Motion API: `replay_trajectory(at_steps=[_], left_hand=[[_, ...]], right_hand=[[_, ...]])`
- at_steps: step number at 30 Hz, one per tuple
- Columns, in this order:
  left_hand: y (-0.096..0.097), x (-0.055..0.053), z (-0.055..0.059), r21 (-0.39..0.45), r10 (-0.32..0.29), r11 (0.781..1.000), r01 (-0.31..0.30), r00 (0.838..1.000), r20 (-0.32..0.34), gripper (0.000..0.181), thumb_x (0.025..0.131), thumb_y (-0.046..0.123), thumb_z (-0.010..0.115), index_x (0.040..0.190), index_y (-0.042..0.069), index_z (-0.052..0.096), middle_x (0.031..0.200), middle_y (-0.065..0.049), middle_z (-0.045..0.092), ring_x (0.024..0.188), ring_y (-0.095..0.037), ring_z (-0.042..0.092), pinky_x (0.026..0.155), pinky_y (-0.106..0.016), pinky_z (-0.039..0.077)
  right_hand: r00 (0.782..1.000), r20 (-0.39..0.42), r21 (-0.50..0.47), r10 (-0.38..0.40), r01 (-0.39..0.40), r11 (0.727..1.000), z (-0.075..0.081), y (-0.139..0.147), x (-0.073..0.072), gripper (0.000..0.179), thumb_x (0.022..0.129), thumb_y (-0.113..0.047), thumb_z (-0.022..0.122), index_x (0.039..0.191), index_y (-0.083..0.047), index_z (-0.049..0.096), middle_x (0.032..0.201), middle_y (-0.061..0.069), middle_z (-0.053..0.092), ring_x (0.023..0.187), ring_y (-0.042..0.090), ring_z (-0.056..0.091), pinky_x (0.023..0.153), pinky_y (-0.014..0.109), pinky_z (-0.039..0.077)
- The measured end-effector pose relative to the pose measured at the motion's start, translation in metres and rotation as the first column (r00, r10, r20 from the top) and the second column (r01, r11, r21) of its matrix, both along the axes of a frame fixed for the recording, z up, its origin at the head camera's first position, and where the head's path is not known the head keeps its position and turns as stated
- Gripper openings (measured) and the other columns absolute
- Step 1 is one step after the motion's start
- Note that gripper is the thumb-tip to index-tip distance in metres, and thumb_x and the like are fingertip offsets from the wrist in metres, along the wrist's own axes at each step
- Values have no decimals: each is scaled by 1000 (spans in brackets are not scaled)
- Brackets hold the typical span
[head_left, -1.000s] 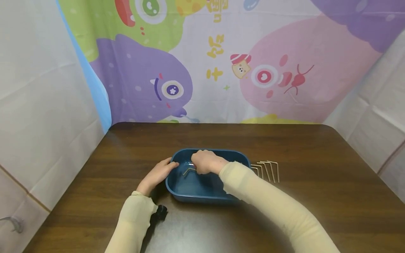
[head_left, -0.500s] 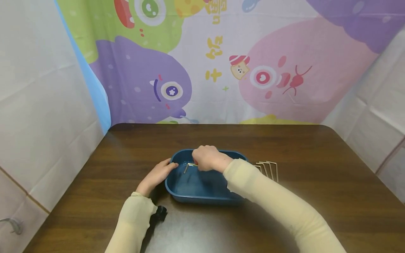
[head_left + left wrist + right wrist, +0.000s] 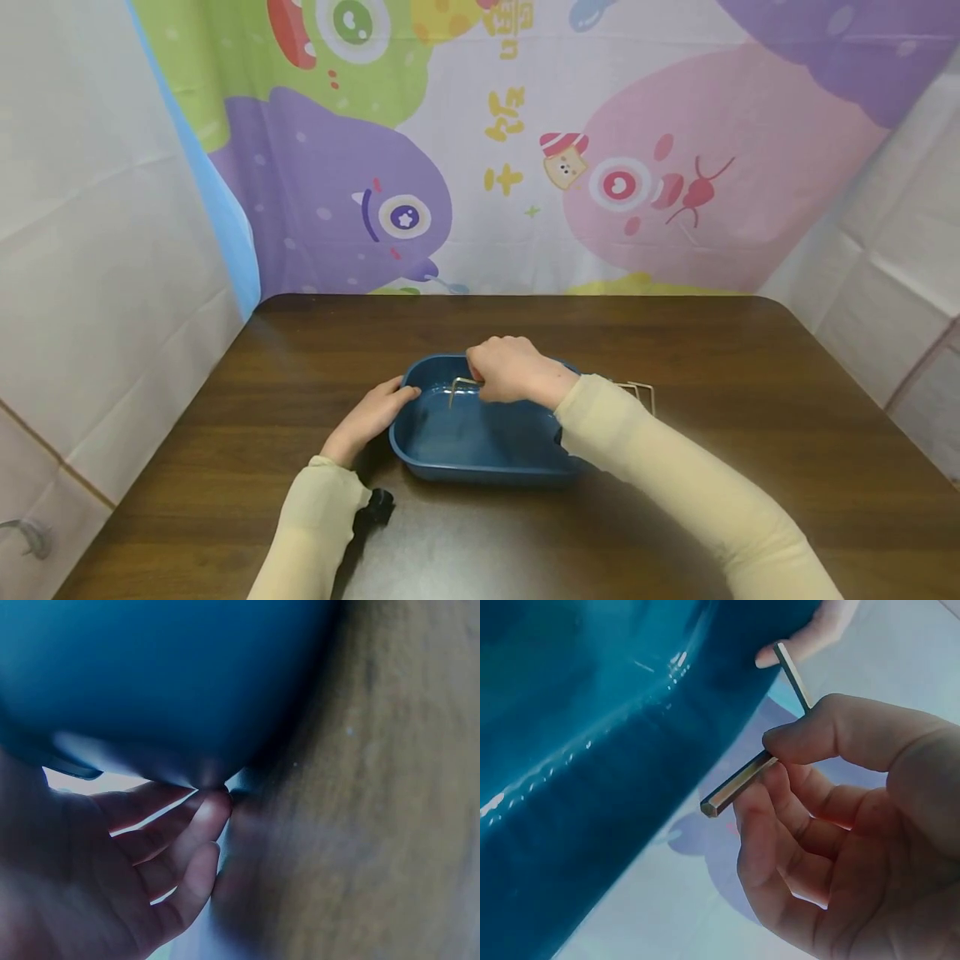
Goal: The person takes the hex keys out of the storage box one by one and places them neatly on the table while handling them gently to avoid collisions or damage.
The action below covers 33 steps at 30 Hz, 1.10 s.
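Observation:
A blue oval-cornered basin [image 3: 487, 475] stands on the wooden table in the head view. My left hand [image 3: 367, 421] holds its left end, thumb over the rim. In the left wrist view its fingers [image 3: 202, 817] bear on the outer wall. Above the basin's far side, my right hand [image 3: 513, 369] pinches an L-shaped hex key [image 3: 465, 382] between thumb and fingers. The right wrist view shows the key's hexagonal end [image 3: 709, 808] poking out past the fingertips. Its other arm points away behind the thumb. More hex keys [image 3: 652, 400] lie right of the basin, partly hidden by my right forearm.
The brown table [image 3: 337, 333] ends at a cartoon-printed cloth [image 3: 510, 233] hanging behind it. Pale panels flank both sides. A small black object [image 3: 381, 506] sits at my left wrist.
My right hand has risen and shifted right with the hex key, from inside the basin to over its far rim. The forearm now covers more of the keys. My left hand stays put.

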<state>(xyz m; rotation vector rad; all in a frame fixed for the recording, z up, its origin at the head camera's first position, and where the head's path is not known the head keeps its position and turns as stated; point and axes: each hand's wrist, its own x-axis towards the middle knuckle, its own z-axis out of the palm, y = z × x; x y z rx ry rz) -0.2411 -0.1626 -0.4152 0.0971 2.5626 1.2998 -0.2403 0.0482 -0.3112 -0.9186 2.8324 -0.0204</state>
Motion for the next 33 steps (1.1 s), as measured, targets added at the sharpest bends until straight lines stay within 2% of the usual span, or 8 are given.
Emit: replay_trajectory(at_steps=[3, 10, 17, 23, 28, 33], left_hand=[[0, 1, 0, 0, 1, 1000, -1, 1000, 1, 59, 93, 34, 39, 139, -1, 31, 140, -21, 37, 125, -36, 39, 101, -51, 32], [0, 0, 0, -2, 8, 1000, -8, 1000, -2, 57, 93, 33, 39, 139, 0, 33, 140, -20, 38, 125, -35, 40, 102, -51, 32], [0, 1, 1, -6, 6, 1000, -6, 1000, -1, 58, 93, 33, 39, 139, -2, 32, 139, -22, 38, 124, -36, 41, 101, -52, 33], [0, 1, 1, 1, 3, 1000, -3, 1000, 11, 59, 93, 34, 39, 140, 0, 30, 141, -21, 35, 127, -36, 37, 103, -52, 30], [0, 1, 0, 6, 3, 1000, -3, 1000, 13, 59, 93, 35, 39, 140, 0, 30, 141, -20, 36, 127, -36, 38, 102, -52, 31], [-2, 0, 1, 10, 0, 1000, 0, 1000, 24, 59, 93, 35, 39, 141, 1, 29, 142, -20, 35, 128, -36, 36, 102, -52, 31]], right_hand=[[1000, 10, -46, -30, 30, 998, 3, 10, 0, 13, 79, -17, 64, 76, -15, 52, 66, -3, 48, 56, 12, 42, 49, 25, 32], [994, 15, -124, -106, 107, 987, 4, 36, -3, 12, 80, -19, 60, 76, -15, 49, 66, -2, 47, 56, 13, 42, 50, 26, 31], [986, 2, -239, -165, 160, 958, 1, 62, 1, 10, 81, -17, 55, 76, -14, 47, 64, -1, 46, 54, 13, 41, 49, 26, 30], [978, 1, -364, -211, 196, 910, -4, 83, 7, 9, 79, -14, 55, 79, -12, 47, 64, -1, 46, 53, 13, 42, 52, 26, 32], [970, 43, -471, -241, 233, 851, -8, 101, 11, 9, 80, -12, 54, 85, -10, 48, 67, 0, 50, 52, 12, 45, 53, 26, 36], [959, 46, -538, -280, 259, 802, -15, 118, 14, 10, 79, -11, 57, 88, -8, 52, 72, 1, 55, 58, 12, 48, 56, 26, 39]])
